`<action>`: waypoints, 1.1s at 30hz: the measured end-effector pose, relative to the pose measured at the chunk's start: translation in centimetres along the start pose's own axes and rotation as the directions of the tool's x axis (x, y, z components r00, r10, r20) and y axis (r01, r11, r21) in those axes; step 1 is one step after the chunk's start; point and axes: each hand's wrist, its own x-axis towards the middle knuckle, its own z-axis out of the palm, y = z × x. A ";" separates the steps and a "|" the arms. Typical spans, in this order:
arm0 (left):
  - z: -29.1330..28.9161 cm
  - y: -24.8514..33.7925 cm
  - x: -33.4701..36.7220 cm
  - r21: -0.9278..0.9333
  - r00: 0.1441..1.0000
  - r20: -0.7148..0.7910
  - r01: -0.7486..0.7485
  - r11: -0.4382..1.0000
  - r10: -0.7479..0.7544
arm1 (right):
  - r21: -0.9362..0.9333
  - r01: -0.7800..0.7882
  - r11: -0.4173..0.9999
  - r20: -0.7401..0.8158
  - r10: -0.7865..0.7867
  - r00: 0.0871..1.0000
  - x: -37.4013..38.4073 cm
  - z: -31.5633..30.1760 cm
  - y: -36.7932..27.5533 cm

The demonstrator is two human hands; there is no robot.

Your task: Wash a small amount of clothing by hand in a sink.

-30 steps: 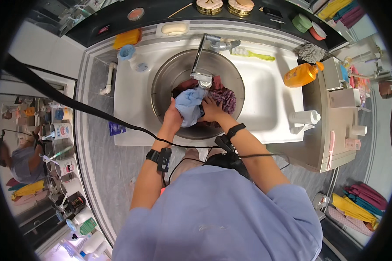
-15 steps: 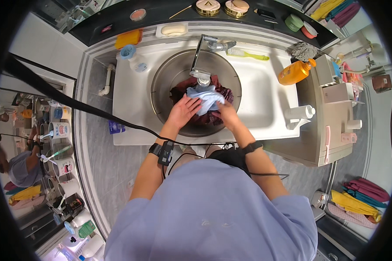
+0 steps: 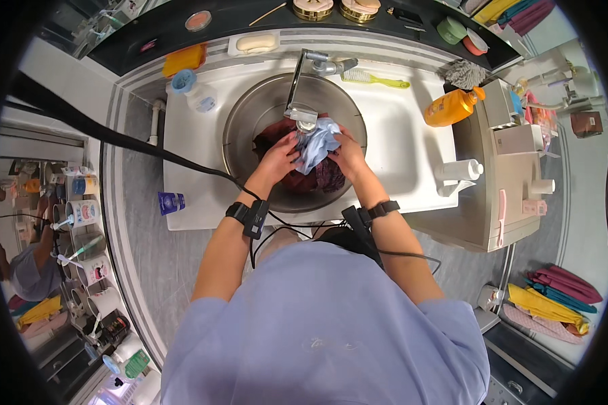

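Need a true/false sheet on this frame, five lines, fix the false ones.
1. Left hand and right hand both touch the light blue cloth. True.
2. The basin is white plastic. False: the basin is grey metal.
3. Dark red cloth lies in the basin. True.
4. The orange bottle is left of the basin. False: the orange bottle is to its right.
5. The faucet reaches over the basin. True.

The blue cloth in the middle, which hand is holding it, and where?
The right hand holds the blue cloth by its right edge. The left hand is at its left edge; whether it grips, I can't tell.
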 end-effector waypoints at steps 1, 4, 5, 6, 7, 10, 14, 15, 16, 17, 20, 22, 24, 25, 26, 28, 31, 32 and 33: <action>0.2 -0.1 0.3 -0.001 1.000 0.000 0.005 1.000 -0.005 | -0.013 -0.035 0.999 0.014 0.036 0.999 0.6 0.4 -0.1; 0.9 -0.1 0.9 -0.055 0.990 -0.041 0.131 0.990 -0.133 | -0.040 -0.086 0.995 0.033 0.087 0.996 2.4 1.5 1.1; 1.3 0.3 1.3 -0.069 0.985 -0.007 0.172 0.983 -0.172 | -0.084 -0.021 0.996 0.063 0.026 0.998 3.1 1.6 2.1; 1.8 0.6 1.8 -0.081 0.977 0.029 0.213 0.974 -0.211 | -0.126 0.046 0.991 0.095 -0.034 0.995 3.9 1.6 3.0; 1.6 0.6 2.2 -0.099 0.974 -0.039 0.218 0.971 -0.222 | -0.185 0.022 0.983 0.084 -0.007 0.996 4.0 2.1 3.7; -1.1 -0.3 3.4 -0.344 0.977 0.114 0.209 0.915 -0.180 | -0.362 0.304 0.881 0.236 -0.229 0.945 2.0 5.6 5.5; -3.2 -1.3 4.5 -0.116 0.961 0.261 -0.059 0.992 0.088 | -0.821 0.385 0.421 0.271 -0.307 0.912 0.5 6.0 7.3; -3.4 -1.7 4.8 -0.118 0.962 0.261 -0.055 0.991 0.085 | -0.847 0.362 0.389 0.262 -0.287 0.921 0.0 5.8 7.3; -3.4 -2.1 5.0 -0.150 0.985 0.163 -0.038 0.988 0.063 | -0.866 0.349 0.359 0.263 -0.267 0.927 -0.3 5.8 7.1; -3.4 -2.5 5.2 -0.185 0.997 0.065 -0.026 0.982 0.039 | -0.862 0.356 0.360 0.272 -0.263 0.925 -0.2 5.8 7.1; -1.9 -3.0 5.1 -0.280 1.000 0.019 -0.013 0.960 0.019 | -0.913 0.397 0.096 0.282 -0.554 0.784 1.3 4.7 7.2; -1.3 -2.4 4.2 -0.336 0.997 0.065 -0.011 0.942 0.035 | -0.926 0.370 -0.073 0.320 -0.672 0.668 2.7 3.6 7.0; -1.5 -1.5 3.1 -0.317 0.992 0.116 0.082 0.945 -0.048 | -0.937 0.336 -0.099 0.323 -0.618 0.717 2.7 3.3 7.2; -1.1 -0.5 2.0 -0.319 0.993 0.115 0.075 0.945 -0.040 | -0.963 0.252 -0.099 0.259 -0.601 0.756 3.0 2.8 7.3; -0.8 0.6 0.5 -0.230 0.992 0.062 0.123 0.965 -0.112 | -0.979 0.174 -0.105 0.203 -0.578 0.791 2.9 2.6 7.3; -1.2 1.8 -3.1 -0.163 0.988 -0.031 0.142 0.976 -0.149 | -0.984 0.166 -0.067 0.173 -0.576 0.799 2.1 2.7 7.0; -3.4 3.4 -8.8 0.002 1.000 0.000 -0.020 1.000 0.020 | -0.941 0.265 -0.208 0.336 -0.647 0.685 0.8 2.0 6.4; -3.8 4.0 -11.0 -0.018 0.997 -0.045 -0.066 0.998 0.065 | -0.916 0.286 -0.281 0.400 -0.632 0.664 0.7 1.1 6.2; -4.0 4.4 -13.3 -0.073 0.990 -0.024 -0.139 0.988 0.138 | -0.893 0.389 -0.228 0.448 -0.548 0.706 1.2 0.1 5.6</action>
